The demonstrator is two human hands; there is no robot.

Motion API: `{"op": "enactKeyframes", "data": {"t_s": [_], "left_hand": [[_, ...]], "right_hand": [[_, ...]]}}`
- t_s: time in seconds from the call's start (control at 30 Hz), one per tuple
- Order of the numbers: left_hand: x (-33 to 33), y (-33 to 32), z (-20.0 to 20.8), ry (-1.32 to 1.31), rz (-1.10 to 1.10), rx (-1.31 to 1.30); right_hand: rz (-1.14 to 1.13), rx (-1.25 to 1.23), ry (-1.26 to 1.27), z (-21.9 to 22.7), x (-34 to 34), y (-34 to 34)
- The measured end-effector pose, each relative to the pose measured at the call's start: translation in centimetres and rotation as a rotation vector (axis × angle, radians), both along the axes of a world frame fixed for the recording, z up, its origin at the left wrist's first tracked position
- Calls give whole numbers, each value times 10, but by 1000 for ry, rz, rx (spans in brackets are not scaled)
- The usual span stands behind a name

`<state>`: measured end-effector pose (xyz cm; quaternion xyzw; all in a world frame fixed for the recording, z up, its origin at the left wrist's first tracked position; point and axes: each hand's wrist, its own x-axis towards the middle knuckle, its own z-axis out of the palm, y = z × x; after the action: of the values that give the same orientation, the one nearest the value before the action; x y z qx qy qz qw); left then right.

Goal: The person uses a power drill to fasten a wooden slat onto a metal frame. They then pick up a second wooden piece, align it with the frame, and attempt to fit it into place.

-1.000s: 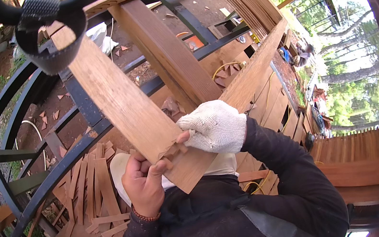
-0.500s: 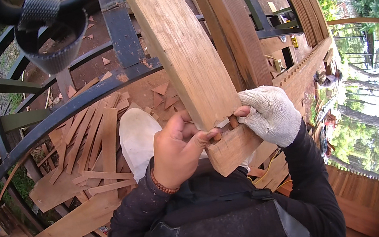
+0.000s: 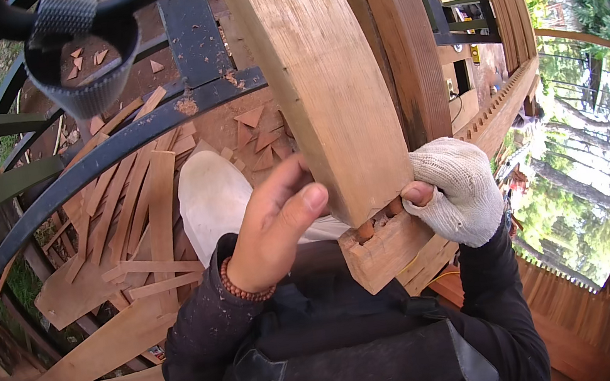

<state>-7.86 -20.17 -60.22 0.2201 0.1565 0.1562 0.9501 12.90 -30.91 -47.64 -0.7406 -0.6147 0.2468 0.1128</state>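
A long, pale wooden beam (image 3: 343, 99) runs away from me, its near end close to my lap. A short wooden block (image 3: 390, 250) sits against that end across a narrow gap, where reddish-brown wooden dowels (image 3: 364, 231) show. My bare left hand (image 3: 274, 222), with a bead bracelet at the wrist, is at the beam's left side. Its thumb stands away from the wood, and some fingertips are hidden behind the beam. My right hand (image 3: 454, 189), in a white knit glove with the thumb tip bare, closes on the beam's right near corner beside the gap.
A darker beam (image 3: 415, 58) lies alongside on the right. Dark metal framing (image 3: 120, 150) crosses at the left. Beneath it are piled thin wood strips (image 3: 133, 215) and triangular offcuts (image 3: 264, 138). A mesh cup-shaped object (image 3: 88, 77) hangs at upper left.
My left hand has drawn back from the dowel at the gap to the beam's left side, its thumb lifting off. My right hand stays at the right corner, its thumb shifted off the other dowel.
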Motion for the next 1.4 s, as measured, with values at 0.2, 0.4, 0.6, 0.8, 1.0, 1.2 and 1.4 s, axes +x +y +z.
{"op": "enactKeyframes", "data": {"t_s": [0.2,0.4,0.6,0.8,1.0,1.2,1.4], "left_hand": [[54,10,14,-47,63,-110],[59,6,28,54,57,-160],[52,8,18,64,34,-103],[50,1,9,66,35,-78],[57,29,-5,-147,33,74],[97,102,2,-185,193,-37],[99,97,0,-148,244,45]], "right_hand": [[79,173,-80,0,-2,-10],[142,239,-260,-14,-6,-43],[166,258,-223,-19,-1,-40],[153,275,-224,-20,-4,-38],[182,262,-316,-19,-3,-37],[-64,528,-304,-31,-43,-50],[-165,666,-353,-49,-49,-38]]}}
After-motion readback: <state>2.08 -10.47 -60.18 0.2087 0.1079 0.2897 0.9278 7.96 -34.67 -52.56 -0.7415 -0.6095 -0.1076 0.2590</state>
